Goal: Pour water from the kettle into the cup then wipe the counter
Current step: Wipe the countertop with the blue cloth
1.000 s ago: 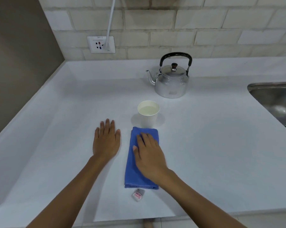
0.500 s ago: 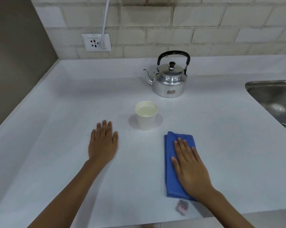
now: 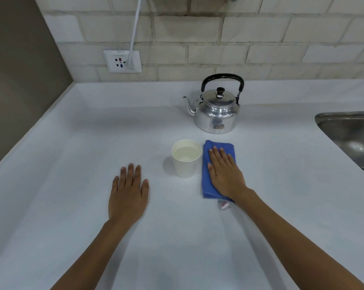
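A silver kettle (image 3: 215, 116) with a black handle stands upright at the back of the white counter (image 3: 72, 164), spout pointing left. In front of it is a white paper cup (image 3: 186, 162) holding water. My right hand (image 3: 225, 172) lies flat, palm down, on a folded blue cloth (image 3: 207, 178) just right of the cup; the cloth's left edge is close to the cup. A small white tag (image 3: 224, 205) sticks out at the cloth's near end. My left hand (image 3: 128, 193) rests flat on the counter, left of the cup, holding nothing.
A steel sink (image 3: 352, 139) is set into the counter at the right edge. A wall socket (image 3: 122, 61) with a white cable plugged in sits on the tiled back wall. A brown side wall bounds the counter on the left.
My right hand has slid the blue cloth from below the cup out to the right, then forward and left until it lies beside the cup. The left hand stays flat in place.
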Action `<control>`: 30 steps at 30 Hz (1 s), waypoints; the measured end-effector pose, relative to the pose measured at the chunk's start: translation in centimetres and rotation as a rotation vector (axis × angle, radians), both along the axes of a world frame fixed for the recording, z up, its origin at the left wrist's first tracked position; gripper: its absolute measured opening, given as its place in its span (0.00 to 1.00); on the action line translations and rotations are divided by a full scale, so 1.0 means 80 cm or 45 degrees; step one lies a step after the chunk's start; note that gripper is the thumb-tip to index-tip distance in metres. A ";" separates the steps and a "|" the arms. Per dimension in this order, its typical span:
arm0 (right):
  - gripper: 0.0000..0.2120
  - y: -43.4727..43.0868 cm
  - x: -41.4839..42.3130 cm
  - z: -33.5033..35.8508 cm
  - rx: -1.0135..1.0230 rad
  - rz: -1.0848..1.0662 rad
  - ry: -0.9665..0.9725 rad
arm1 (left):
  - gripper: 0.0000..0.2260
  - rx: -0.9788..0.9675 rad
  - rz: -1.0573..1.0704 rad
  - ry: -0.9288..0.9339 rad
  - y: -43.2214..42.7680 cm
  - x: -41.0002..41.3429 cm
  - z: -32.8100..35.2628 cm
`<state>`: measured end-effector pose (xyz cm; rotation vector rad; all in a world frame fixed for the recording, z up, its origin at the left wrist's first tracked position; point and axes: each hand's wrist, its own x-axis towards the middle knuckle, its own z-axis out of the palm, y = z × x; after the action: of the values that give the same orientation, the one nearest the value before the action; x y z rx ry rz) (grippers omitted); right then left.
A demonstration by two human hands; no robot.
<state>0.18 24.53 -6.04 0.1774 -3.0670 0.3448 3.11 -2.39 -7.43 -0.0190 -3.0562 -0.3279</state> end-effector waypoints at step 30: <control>0.22 0.148 -0.052 0.003 -0.055 -0.027 -0.073 | 0.25 -0.016 0.037 0.014 0.006 -0.001 -0.001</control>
<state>-4.02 36.34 -5.79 0.1356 -3.1117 0.4223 3.03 -1.89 -7.51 0.0233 -3.0446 -0.3060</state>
